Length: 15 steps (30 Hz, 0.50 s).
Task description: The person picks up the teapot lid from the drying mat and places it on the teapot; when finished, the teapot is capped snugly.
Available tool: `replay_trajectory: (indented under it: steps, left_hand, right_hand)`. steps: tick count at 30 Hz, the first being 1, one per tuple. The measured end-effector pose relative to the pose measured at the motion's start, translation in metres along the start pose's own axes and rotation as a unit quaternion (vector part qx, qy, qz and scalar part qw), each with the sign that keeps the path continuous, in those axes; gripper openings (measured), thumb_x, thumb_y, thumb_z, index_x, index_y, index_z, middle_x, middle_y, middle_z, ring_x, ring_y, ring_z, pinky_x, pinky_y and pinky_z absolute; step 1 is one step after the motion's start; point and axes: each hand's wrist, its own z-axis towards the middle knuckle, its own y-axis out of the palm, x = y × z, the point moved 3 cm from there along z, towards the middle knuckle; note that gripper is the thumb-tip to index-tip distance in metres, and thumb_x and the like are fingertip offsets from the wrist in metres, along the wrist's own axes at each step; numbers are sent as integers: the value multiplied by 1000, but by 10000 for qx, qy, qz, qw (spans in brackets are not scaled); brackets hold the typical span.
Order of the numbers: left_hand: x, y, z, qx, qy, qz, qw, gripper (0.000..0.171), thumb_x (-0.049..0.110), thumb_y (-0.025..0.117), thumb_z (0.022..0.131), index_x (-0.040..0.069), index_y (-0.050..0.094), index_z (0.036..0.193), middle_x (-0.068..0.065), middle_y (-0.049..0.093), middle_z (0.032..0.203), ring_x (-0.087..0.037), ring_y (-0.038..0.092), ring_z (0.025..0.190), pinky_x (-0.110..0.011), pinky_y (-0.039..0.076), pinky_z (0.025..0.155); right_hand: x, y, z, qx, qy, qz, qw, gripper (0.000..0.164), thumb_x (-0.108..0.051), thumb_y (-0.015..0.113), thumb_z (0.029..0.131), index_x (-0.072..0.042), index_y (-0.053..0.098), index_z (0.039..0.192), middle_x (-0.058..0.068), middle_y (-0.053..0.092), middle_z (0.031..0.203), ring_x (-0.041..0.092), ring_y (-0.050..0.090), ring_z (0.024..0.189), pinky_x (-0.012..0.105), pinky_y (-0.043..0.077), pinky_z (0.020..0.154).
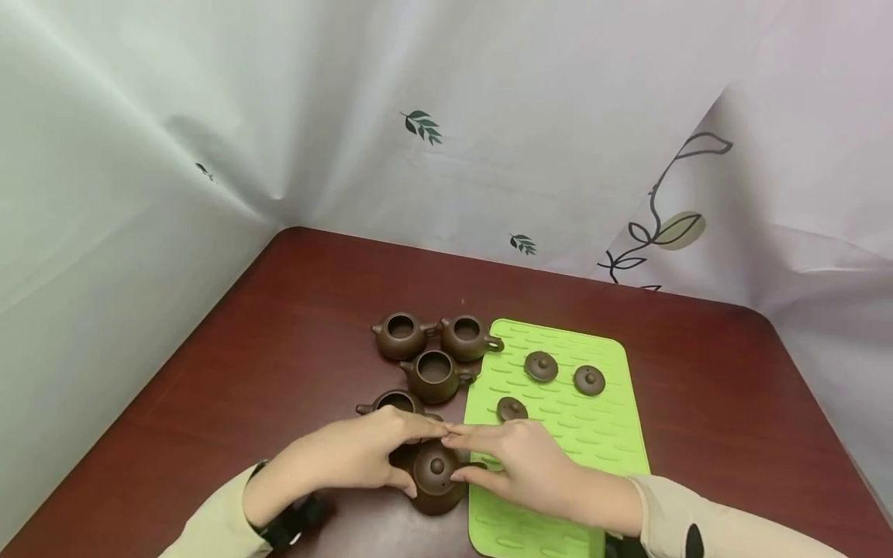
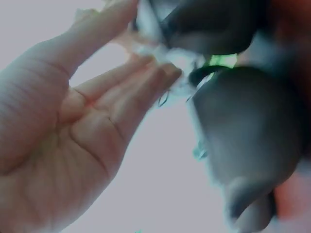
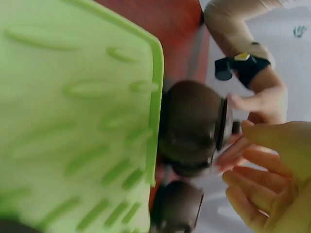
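A dark brown teapot (image 1: 436,504) stands near the front of the table with its round-knobbed lid (image 1: 434,467) on. My left hand (image 1: 356,453) arches over its left side, fingers extended and thumb near the lid's edge. From the right, my right hand (image 1: 526,469) reaches over the same pot, its thumb beside the lid. The fingertips of both hands meet above the pot. In the right wrist view, the right hand (image 3: 277,179) has loosely bent fingers a little apart from the teapot (image 3: 189,121). The left wrist view shows the left palm (image 2: 82,126) holding nothing.
Several lidless teapots (image 1: 434,380) cluster just behind, one partly under the left hand. A green mat (image 1: 579,442) lies to the right with three lids, including a far-right lid (image 1: 589,380). White curtains (image 1: 349,155) border the red-brown table (image 1: 300,325).
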Motion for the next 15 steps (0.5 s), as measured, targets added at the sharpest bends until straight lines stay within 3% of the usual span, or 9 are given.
replay_trajectory:
  steps: [3,7,11,15]
  left_hand:
    - [-6,-15,-8,200,115,-275,9994,62,25,79,74,17,55,131,6,58,126,-8,54,114,-30,47,92]
    - [-29,-31,-15,561,193,-782,9952,59,24,81,72,23,58,126,6,62,120,-5,56,109,-33,48,89]
    - [-55,-33,-15,742,308,-1006,9917,62,27,82,71,20,58,127,6,58,126,-8,51,117,-33,43,97]
    - [-69,-27,-14,758,284,-896,9927,66,36,81,70,17,55,128,9,54,128,-10,49,119,-33,41,98]
  right_hand:
    - [7,-5,-9,-91,142,301,9994,32,-33,67,86,-18,68,114,-1,66,116,5,64,96,20,52,74]
    - [15,-9,-23,-261,136,498,9983,33,-29,68,86,-16,66,116,1,65,118,11,61,106,29,52,82]
    - [21,-15,-36,-356,132,549,9978,35,-27,68,86,-16,63,119,2,61,123,14,58,112,37,50,87]
    - [25,-25,-49,-218,277,574,9977,39,-26,69,85,-19,61,123,1,57,129,17,55,116,34,49,90]
